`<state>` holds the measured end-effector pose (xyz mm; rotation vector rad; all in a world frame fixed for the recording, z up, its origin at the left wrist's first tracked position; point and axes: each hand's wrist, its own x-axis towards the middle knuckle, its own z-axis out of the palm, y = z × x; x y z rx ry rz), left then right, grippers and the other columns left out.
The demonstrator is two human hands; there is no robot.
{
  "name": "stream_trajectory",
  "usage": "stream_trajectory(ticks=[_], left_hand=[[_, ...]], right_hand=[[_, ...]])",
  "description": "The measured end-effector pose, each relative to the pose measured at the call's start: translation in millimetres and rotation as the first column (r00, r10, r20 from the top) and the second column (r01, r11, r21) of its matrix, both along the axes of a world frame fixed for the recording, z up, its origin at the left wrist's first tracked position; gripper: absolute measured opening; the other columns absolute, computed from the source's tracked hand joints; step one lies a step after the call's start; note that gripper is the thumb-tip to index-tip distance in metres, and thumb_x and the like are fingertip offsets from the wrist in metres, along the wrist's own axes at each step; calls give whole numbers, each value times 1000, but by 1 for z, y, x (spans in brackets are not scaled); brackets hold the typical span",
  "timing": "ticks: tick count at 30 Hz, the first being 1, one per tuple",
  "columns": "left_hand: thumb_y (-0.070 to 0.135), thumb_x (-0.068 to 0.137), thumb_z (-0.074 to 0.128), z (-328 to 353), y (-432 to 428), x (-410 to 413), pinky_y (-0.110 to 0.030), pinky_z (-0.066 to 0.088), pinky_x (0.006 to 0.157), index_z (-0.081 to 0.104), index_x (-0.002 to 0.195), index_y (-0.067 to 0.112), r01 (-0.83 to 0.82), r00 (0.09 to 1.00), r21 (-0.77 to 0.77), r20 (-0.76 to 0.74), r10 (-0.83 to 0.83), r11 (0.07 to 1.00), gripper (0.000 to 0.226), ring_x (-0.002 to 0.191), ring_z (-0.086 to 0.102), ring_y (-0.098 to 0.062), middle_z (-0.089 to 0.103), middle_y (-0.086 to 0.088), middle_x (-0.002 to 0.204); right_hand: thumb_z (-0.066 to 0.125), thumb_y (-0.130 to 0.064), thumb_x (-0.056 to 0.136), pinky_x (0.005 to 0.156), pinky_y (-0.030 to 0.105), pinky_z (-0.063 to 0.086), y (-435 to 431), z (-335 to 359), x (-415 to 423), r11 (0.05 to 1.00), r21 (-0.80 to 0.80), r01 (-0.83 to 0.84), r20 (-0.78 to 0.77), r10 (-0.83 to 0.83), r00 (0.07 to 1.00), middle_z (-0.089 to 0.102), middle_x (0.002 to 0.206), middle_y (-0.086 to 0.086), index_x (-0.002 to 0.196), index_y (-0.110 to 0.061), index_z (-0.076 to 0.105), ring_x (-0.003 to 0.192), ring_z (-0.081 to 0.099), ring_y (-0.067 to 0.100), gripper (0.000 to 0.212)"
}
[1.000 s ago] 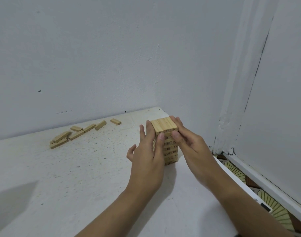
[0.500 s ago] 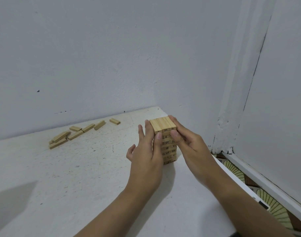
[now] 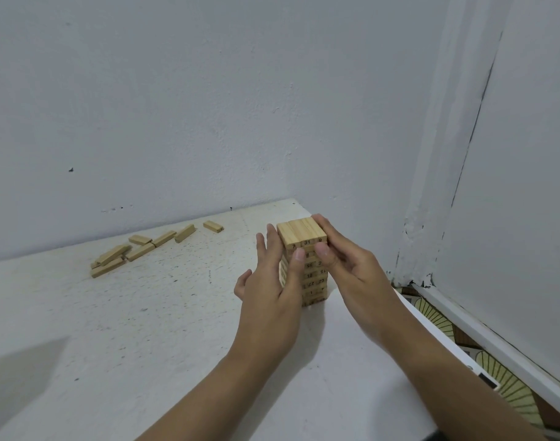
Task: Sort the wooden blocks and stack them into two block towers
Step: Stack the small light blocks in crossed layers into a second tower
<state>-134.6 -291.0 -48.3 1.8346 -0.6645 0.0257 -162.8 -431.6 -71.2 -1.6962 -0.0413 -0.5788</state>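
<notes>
Pressing straight fingers flat against the block tower's left face, the left hand lies opened out; the right hand pinches the upper layers, thumb in front, fingers behind. One tower of smooth pale wood with numbered block ends stands near the far right corner of the speckled white table. At least seven loose blocks lie well apart to the left, by the wall.

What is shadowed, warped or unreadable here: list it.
Head view: soft even light, no glare; a dim shadow on the table at lower left, a fainter one in front of the tower; wide-angle distortion leans the wall corner at right; 31 reads on the tower's top layer, lower numbers partly hidden by the left hand and right hand.
</notes>
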Motion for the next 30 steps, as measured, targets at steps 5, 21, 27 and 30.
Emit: stream_trajectory(ticks=[5, 21, 27, 30], left_hand=[[71, 93, 44, -3, 7, 4, -45, 15, 127, 20, 137, 72, 2, 1000, -59, -7, -3, 998, 50, 152, 10, 4, 19, 62, 132], [38, 97, 64, 30, 87, -2, -7, 38, 70, 63, 96, 30, -124, 959, -198, 230, 169, 972, 8, 100, 60, -12, 65, 6, 91], [31, 99, 62, 33, 135, -3, -10, 38, 69, 64, 86, 25, -185, 941, -183, 249, 227, 966, 14, 96, 60, -13, 66, 7, 89], [30, 99, 63, 31, 159, 1, -9, 38, 66, 64, 85, 23, -221, 942, -166, 219, 255, 961, 16, 91, 60, -11, 65, 7, 86]], right_hand=[[63, -43, 95, 122, 43, 35, 4, 4, -6, 999, 31, 36, 44, -38, 998, 53, 149, -25, 138, -50, 51, 142, 42, -4, 45], [71, -19, 97, 71, 38, 53, 59, 47, -36, 953, -4, 304, 286, -290, 913, 67, 74, 4, 85, -16, 69, 74, 62, 29, 12], [70, -17, 97, 58, 23, 45, 111, 51, -31, 995, -39, 96, 212, -85, 973, 61, 65, 0, 83, -16, 67, 56, 56, 11, 14], [71, -20, 96, 54, 24, 48, 138, 51, -22, 993, -108, 37, 153, -20, 988, 65, 70, -1, 84, -21, 68, 61, 59, 17, 13]])
